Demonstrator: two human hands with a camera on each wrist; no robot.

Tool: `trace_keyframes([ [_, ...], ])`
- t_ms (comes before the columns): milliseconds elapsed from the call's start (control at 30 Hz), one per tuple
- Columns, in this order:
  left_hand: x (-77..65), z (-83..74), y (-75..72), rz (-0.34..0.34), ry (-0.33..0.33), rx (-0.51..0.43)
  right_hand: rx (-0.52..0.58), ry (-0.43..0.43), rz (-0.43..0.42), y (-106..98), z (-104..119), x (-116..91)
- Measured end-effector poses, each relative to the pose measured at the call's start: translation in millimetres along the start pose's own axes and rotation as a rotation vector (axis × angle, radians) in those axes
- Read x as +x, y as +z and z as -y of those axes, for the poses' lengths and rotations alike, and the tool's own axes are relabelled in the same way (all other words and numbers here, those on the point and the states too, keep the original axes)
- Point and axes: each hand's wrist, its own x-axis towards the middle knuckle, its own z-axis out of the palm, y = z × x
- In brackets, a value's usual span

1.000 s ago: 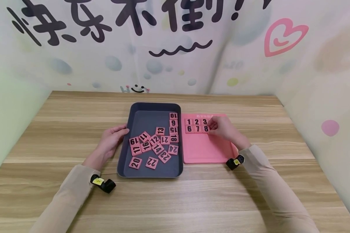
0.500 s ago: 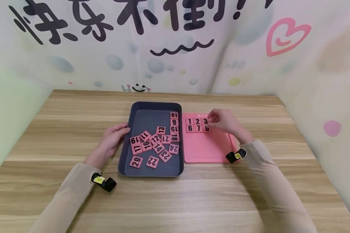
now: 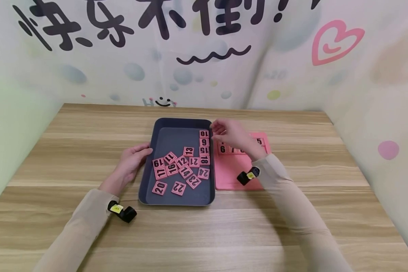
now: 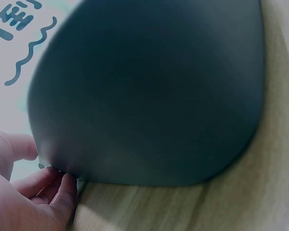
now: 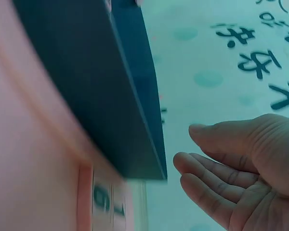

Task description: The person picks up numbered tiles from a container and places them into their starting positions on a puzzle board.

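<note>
Sleeves, beige, run in from lower L & lower R of frame, each w/ a black wrist cam at the cuff. L hand, ctr-left, holds the dark tray by its L rim, thumb & fingers on it. R hand, upper ctr, has no tile visible in it: thumb & fingertips apart, by the tray's upper R edge near the "10". Loose tiles, approx 16, lie in the tray: nos. 10–24 plus a 6-or-9, mostly mid/lower part, w/ a column along the R wall. Pink board is just R of tray, ctr-right; seated tiles make two rows toward its top edge, 5, 6 & 7 legible, 8 partly, others under the R hand, can't tell. Est. roughly a third done; rest is in the tray, & the board's lower part shows plain pink. Tabletop is light wood-grain, across the lower frame. Behind, up top: white printed backdrop w/ black Chinese lettering, pale blue dots, pink heart upper R; side wall far L is pale green.
</note>
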Motion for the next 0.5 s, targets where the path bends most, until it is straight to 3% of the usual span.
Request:
trace_keyframes([
  [233,-0.6,-0.1,0.2,0.0,0.005,-0.01,0.015,-0.04,0.058,20,16,18],
  [500,-1.9,-0.8,-0.4,0.001,0.01,-0.016,-0.212,0.014,0.174,35,30,26],
])
